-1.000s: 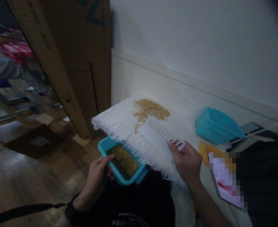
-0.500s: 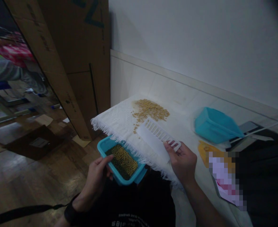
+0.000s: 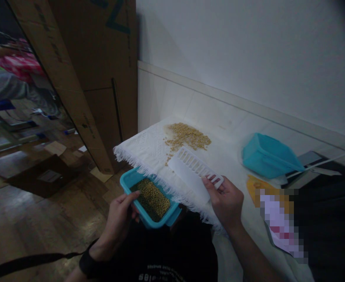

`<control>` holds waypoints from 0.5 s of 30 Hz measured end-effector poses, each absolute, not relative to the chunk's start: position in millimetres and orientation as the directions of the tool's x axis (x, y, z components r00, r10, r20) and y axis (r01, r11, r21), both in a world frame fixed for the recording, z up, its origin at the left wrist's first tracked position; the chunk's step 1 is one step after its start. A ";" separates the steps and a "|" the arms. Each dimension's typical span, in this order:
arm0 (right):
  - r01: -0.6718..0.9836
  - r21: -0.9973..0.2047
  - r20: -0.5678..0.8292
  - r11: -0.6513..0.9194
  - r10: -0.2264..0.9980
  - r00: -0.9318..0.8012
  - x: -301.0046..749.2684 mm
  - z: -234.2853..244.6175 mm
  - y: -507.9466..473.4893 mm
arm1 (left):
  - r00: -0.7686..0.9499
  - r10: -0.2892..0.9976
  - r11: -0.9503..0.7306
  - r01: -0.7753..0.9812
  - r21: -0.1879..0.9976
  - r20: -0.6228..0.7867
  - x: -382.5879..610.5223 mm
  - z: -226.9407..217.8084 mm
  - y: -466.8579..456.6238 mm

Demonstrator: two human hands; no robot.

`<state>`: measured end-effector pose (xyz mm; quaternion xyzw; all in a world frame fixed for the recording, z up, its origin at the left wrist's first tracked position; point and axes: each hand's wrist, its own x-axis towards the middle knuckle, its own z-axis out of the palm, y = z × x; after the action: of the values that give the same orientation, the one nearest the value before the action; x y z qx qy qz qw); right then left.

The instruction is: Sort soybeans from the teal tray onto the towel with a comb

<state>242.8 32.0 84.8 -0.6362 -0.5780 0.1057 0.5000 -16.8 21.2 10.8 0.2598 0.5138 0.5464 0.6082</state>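
Observation:
My left hand (image 3: 123, 211) grips the near-left rim of a blue plastic container (image 3: 127, 181), thumb over the edge. Inside it lie yellowish beans (image 3: 154, 196), partly in shadow. The container is below the fringed edge of a white cloth (image 3: 143, 147), which covers part of its far side. In my right hand (image 3: 225, 201) is a white slotted plastic scraper (image 3: 186, 172), held at its right end by the slotted edge. It rests on or just above the cloth. Its far end is close to a spread of loose beans (image 3: 188, 135) on the cloth.
A blue scoop-shaped bin (image 3: 268, 156) stands on the right beside a yellow packet (image 3: 260, 186) and a dark bag (image 3: 327, 219). A tall cardboard box (image 3: 102, 58) rises at the left. Behind it sits another person (image 3: 10, 82). Flattened cardboard (image 3: 40, 176) lies on the wooden floor.
The scraper and my right hand have shifted very slightly left. The beans on the cloth look the same, and my left hand keeps its hold on the container.

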 end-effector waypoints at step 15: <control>0.572 -0.787 0.451 0.231 0.849 0.277 237.8 78.7 46.7 | -0.159 0.929 0.252 -0.387 0.887 -0.333 -20.2 12.4 24.1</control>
<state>237.8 46.7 78.7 -0.6058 -0.5862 0.1326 0.5213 -20.2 24.1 12.4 0.2595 0.5223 0.5538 0.5942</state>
